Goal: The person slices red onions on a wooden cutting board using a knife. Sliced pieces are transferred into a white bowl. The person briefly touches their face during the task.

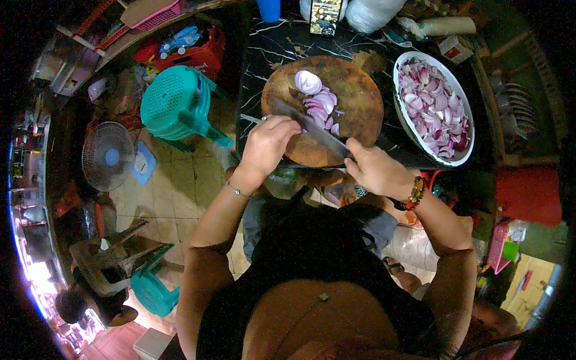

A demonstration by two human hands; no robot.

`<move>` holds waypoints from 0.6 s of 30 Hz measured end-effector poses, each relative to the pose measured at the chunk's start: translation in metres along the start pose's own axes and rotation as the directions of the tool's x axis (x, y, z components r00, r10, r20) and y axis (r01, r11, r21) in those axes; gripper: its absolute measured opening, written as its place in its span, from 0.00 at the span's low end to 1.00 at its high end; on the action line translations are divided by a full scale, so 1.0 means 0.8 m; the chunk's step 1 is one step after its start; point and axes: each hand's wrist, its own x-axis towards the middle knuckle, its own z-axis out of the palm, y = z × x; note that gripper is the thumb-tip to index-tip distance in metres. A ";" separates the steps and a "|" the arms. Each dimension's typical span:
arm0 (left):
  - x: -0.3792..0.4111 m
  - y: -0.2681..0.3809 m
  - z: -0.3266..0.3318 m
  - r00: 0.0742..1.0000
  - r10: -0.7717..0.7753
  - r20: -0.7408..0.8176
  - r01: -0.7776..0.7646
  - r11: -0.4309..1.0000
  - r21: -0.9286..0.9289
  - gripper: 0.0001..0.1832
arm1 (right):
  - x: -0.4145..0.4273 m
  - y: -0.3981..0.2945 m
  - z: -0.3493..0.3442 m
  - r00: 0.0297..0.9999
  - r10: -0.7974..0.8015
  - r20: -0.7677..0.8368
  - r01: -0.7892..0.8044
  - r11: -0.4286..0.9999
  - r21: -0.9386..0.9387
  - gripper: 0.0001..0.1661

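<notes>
My right hand [380, 167] grips the handle of a kitchen knife [327, 138], its blade slanting up and left across a round wooden chopping board [362, 96]. On the blade's near side, the bunched fingers of my left hand [269, 140] pinch a small piece of red onion [303, 129], mostly hidden by the fingertips. Beyond the blade lie sliced red onions [321, 104], some fanned out in a row. A rounded cut onion portion [308, 82] sits at their far end. To the right, a white basin [472, 130] is heaped with sliced red onion [434, 101].
The board rests on a black marble-patterned table [258, 49]. A phone [325, 18], plastic-wrapped bundles [371, 13] and a blue cup [269, 10] stand at the back. Left are stacked green stools [173, 101], a red crate [202, 54] and a fan [108, 155]. Another person [90, 301] appears lower left.
</notes>
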 end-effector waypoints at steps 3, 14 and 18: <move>0.003 0.002 -0.002 1.000 0.013 -0.011 -0.013 1.000 -0.001 0.06 | -0.006 -0.004 -0.017 0.999 -0.003 -0.051 0.004 1.000 0.022 0.16; 0.054 0.054 -0.005 0.969 -0.109 -0.221 0.102 0.994 -0.043 0.24 | -0.043 -0.010 -0.019 0.921 0.089 -0.379 -0.073 0.996 0.056 0.22; 0.053 0.091 0.032 0.981 -0.153 -0.120 0.171 0.972 0.158 0.50 | -0.048 -0.015 0.004 0.865 0.029 -0.502 -0.120 0.981 -0.150 0.24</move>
